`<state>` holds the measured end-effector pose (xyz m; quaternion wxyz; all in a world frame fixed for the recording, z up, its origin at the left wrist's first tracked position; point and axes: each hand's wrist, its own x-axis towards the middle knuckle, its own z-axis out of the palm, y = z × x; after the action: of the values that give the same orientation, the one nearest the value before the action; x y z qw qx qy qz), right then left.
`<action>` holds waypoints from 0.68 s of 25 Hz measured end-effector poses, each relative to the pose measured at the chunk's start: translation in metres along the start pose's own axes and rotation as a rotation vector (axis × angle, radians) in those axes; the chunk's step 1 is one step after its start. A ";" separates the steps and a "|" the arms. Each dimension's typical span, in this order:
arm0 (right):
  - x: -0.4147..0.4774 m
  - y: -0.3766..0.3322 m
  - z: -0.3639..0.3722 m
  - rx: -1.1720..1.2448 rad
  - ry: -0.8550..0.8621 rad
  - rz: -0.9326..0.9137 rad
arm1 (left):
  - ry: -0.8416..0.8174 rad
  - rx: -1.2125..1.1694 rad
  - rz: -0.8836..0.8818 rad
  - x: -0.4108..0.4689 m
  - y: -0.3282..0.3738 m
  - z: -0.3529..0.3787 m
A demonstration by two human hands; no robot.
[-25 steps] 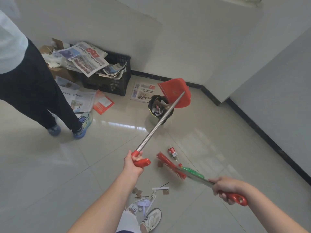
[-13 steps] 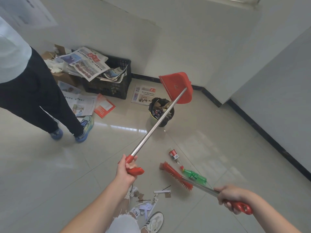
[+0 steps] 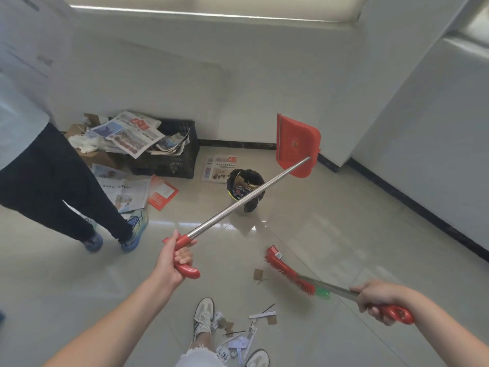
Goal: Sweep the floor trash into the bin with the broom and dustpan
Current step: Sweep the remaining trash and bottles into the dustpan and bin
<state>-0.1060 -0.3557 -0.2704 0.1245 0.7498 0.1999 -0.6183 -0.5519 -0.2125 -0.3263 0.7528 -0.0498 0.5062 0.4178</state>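
Note:
My left hand grips the red handle of the long-shafted dustpan. Its red pan hangs tilted in the air, up and to the right of the small bin, which has a dark liner and is full of scraps. My right hand grips the red handle of the broom, whose red bristle head is low over the floor. A red-and-white can lies at the head's far end and a green bottle shows behind the shaft. Paper and cardboard scraps lie around my shoes.
Another person's legs and blue shoes stand at the left. A black crate piled with newspapers and a cardboard box sit against the back wall, with loose papers and a red booklet on the tiles. A wall corner juts out at the right.
My left hand has lifted the dustpan up and to the right, from over the bin's mouth to clear of it. The broom head has stayed low by the can.

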 end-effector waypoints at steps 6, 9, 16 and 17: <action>-0.034 0.055 -0.028 0.081 0.031 -0.091 | -0.081 0.413 0.308 -0.037 0.029 0.031; -0.049 0.090 -0.033 0.140 0.064 -0.136 | -0.070 0.692 0.549 -0.056 0.032 0.058; -0.029 0.118 -0.025 0.336 0.175 -0.143 | -0.061 1.483 0.899 -0.069 -0.045 0.115; -0.024 0.118 -0.024 0.362 0.187 -0.138 | -0.087 1.559 0.921 -0.068 -0.054 0.117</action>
<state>-0.0356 -0.4536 -0.2489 -0.0739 0.7986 0.1474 -0.5788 -0.4401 -0.2284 -0.2338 0.3501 0.6972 0.5864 0.2179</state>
